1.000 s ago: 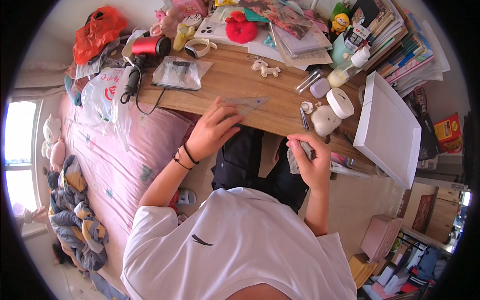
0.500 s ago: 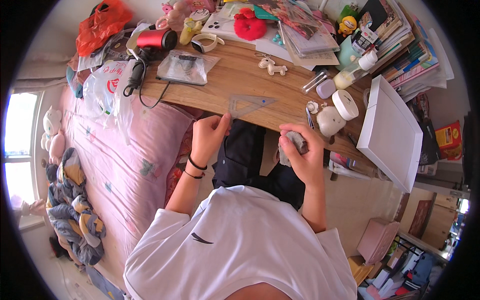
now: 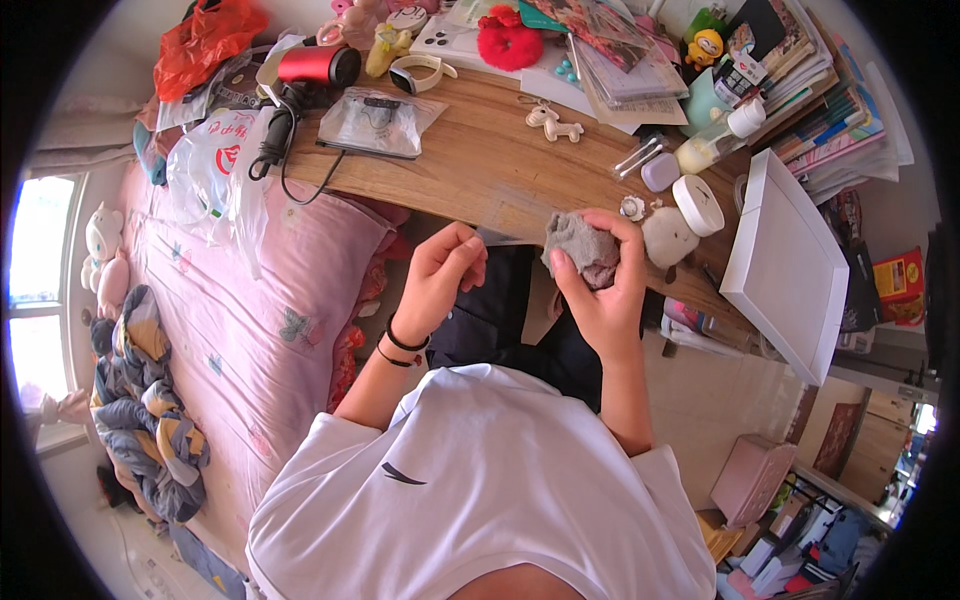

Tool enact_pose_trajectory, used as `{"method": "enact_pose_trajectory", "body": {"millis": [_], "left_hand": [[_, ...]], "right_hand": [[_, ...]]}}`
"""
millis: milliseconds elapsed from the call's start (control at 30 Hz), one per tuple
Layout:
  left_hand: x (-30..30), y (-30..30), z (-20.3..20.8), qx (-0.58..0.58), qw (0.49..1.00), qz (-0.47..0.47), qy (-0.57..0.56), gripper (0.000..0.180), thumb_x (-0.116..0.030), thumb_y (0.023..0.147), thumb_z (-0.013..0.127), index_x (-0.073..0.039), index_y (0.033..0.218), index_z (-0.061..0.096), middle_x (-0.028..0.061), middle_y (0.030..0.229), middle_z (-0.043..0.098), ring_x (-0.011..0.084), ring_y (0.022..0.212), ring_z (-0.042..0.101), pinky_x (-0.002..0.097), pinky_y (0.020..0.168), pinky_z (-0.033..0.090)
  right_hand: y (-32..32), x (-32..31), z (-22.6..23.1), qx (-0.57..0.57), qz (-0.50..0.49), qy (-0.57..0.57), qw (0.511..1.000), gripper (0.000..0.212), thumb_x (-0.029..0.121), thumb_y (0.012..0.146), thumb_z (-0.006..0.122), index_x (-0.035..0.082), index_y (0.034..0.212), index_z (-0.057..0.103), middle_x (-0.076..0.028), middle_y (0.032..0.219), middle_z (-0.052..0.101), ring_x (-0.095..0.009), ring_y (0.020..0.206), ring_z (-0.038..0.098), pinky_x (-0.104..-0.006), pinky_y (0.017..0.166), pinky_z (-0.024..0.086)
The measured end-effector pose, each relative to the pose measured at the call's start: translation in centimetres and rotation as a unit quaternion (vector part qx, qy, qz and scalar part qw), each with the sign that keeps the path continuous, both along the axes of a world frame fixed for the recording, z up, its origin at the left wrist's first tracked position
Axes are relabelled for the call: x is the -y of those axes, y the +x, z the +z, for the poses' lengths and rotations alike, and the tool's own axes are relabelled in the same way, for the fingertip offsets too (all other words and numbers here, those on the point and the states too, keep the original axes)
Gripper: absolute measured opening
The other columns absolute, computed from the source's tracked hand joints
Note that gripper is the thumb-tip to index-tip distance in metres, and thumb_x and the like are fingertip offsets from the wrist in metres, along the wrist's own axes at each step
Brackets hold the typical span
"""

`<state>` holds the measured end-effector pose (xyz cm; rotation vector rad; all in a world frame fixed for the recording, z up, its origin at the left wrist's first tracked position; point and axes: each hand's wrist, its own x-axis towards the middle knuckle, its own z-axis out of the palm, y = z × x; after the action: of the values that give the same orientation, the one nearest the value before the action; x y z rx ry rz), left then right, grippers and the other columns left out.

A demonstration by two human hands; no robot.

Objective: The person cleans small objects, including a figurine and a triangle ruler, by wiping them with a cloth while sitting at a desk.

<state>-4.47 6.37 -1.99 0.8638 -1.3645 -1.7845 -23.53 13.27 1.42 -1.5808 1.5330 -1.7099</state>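
Observation:
My left hand (image 3: 443,275) is closed just off the front edge of the desk, fingers curled and the thumb pressed in. From its fingertips a clear triangular set square (image 3: 507,238) reaches over the desk edge; it is smeared and hard to make out. My right hand (image 3: 612,285) grips a crumpled grey cloth (image 3: 580,245), thumb in front and fingers wrapped behind, a little right of the set square. Next to my right hand sits a fluffy white plush (image 3: 668,240) on the wooden desk (image 3: 430,190).
A white box lid (image 3: 785,270) leans at the desk's right end. Nearby stand a pump bottle (image 3: 720,135) and a round white container (image 3: 698,204). A small dog charm (image 3: 552,122) and a clear zip bag (image 3: 375,125) lie farther back. A pink bed (image 3: 270,270) adjoins on the left.
The set square has come toward me off the desk, with my left hand lower. My right hand has raised the grey cloth and turned it, so more of it shows.

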Motion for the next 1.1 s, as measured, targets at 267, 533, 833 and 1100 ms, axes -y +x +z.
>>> {"method": "enact_pose_trajectory", "body": {"millis": [267, 533, 833, 1100], "left_hand": [[-1.3, -2.0, 1.0, -0.013, 0.990, -0.088, -0.106, 0.015, -0.011, 0.098, 0.046, 0.000, 0.094, 0.054, 0.0042, 0.083, 0.059, 0.0109, 0.073, 0.053, 0.0249, 0.068, 0.044], [-1.2, -2.1, 1.4, 0.011, 0.965, -0.043, -0.257, 0.023, -0.006, 0.093, 0.048, 0.005, 0.110, 0.059, 0.0137, 0.092, 0.065, 0.0225, 0.080, 0.061, 0.0309, 0.075, 0.049], [-0.6, -3.1, 2.6, -0.050, 0.965, -0.024, -0.256, 0.015, -0.008, 0.096, 0.047, 0.003, 0.086, 0.050, 0.0067, 0.072, 0.049, 0.0154, 0.061, 0.043, 0.0272, 0.058, 0.039], [-0.9, -3.2, 3.6, -0.018, 0.973, 0.012, -0.228, 0.019, -0.010, 0.096, 0.043, 0.002, 0.084, 0.051, 0.0034, 0.070, 0.050, 0.0109, 0.061, 0.043, 0.0249, 0.056, 0.037]], "right_hand": [[1.1, 0.7, 0.8, -0.146, 0.032, -0.039, 0.988, 0.038, 0.005, 0.079, 0.071, 0.002, 0.116, 0.062, -0.015, 0.117, 0.063, -0.033, 0.103, 0.061, -0.0396, 0.089, 0.050], [1.0, 0.6, 2.2, -0.344, -0.025, -0.094, 0.934, 0.032, 0.018, 0.077, 0.075, 0.015, 0.109, 0.072, -0.006, 0.111, 0.057, -0.026, 0.099, 0.053, -0.0393, 0.078, 0.042], [0.6, 1.7, 2.7, -0.252, -0.106, -0.105, 0.956, 0.026, 0.008, 0.080, 0.074, 0.009, 0.105, 0.071, -0.009, 0.098, 0.058, -0.025, 0.081, 0.056, -0.0365, 0.072, 0.044], [1.3, 1.5, 3.9, -0.263, -0.054, -0.096, 0.959, 0.033, 0.007, 0.075, 0.077, 0.008, 0.107, 0.070, -0.011, 0.099, 0.057, -0.029, 0.084, 0.054, -0.0387, 0.072, 0.046]]}}
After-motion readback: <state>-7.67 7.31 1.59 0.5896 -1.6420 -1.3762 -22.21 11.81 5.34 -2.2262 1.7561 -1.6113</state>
